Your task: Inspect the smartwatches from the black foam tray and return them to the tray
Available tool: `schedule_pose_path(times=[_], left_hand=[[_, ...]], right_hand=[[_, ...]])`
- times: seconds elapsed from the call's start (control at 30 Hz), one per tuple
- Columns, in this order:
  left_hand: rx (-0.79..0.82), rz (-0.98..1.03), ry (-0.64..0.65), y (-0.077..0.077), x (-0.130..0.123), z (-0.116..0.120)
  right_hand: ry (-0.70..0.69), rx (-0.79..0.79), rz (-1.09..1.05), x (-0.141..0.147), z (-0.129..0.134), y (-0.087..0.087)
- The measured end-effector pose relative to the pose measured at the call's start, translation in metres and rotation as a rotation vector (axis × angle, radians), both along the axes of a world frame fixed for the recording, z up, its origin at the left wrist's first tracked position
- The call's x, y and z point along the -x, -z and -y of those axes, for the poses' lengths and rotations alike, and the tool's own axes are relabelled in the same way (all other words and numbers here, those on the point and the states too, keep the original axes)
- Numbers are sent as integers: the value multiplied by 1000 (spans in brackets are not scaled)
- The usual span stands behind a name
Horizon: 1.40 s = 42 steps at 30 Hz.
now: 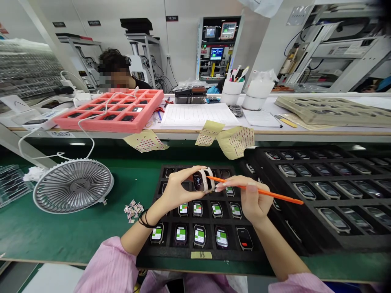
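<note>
Left hand (180,186) closed around a smartwatch (200,181), held above a black tray (171,255); right hand (251,199) pinches an orange stick (262,191), tip at the watch's side. Most visible tray slots hold watches with lit green-and-white screens; one front-row watch (244,238) is dark. A second tray (345,248) of watches lies to the right.

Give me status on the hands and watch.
Left hand gripping white-banded smartwatch. Right hand holding orange stick, tip at the watch. Black tray of watches beneath.
</note>
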State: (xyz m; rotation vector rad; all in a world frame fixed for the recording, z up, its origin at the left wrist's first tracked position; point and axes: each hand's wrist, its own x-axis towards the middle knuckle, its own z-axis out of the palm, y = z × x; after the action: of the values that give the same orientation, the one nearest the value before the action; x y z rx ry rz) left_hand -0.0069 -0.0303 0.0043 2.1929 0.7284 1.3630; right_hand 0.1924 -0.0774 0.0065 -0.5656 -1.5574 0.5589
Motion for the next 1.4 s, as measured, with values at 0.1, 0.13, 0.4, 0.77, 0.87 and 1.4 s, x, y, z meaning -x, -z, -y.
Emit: schedule_pose_path(times=[0.1,0.13,0.4,0.77,0.87,1.4], left_hand=[[-7,-6,2,1,0,0],[-8,-7,2,1,0,0],[-4,-18,-7,2,-1,0],[288,-156,-36,24,-4,-22],[273,-260,-139,43,-4,-34],[209,-816,-196,72,22,-48]], right_hand=[[-16,-5,-4,0,-1,1],[-21,-5,-4,0,-1,1],[22,-6,42,-2,0,0],[91,110,-2,-3,-15,-3],[146,195,-72,-15,-12,-3],[574,647,774,-71,-23,101]])
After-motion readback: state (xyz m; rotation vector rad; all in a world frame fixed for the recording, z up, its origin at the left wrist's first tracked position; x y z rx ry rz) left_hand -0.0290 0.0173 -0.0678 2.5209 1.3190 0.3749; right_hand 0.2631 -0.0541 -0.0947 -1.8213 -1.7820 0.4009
